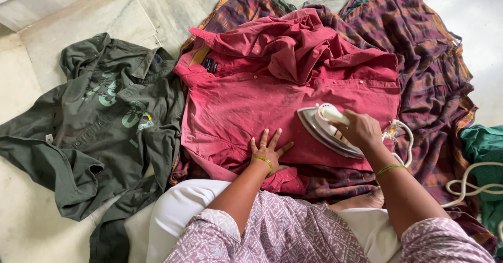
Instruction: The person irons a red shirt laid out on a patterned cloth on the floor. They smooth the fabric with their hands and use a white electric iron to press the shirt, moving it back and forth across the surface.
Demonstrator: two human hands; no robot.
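A red shirt [272, 92] lies spread on a checked cloth [435, 74] on the floor, its lower front pressed flat, its upper part heaped and creased. The right hand [361, 129] grips a white iron [327, 129] on it; the left hand [268, 150], fingers spread, pins the fabric. A green shirt [105, 121] lies crumpled alongside.
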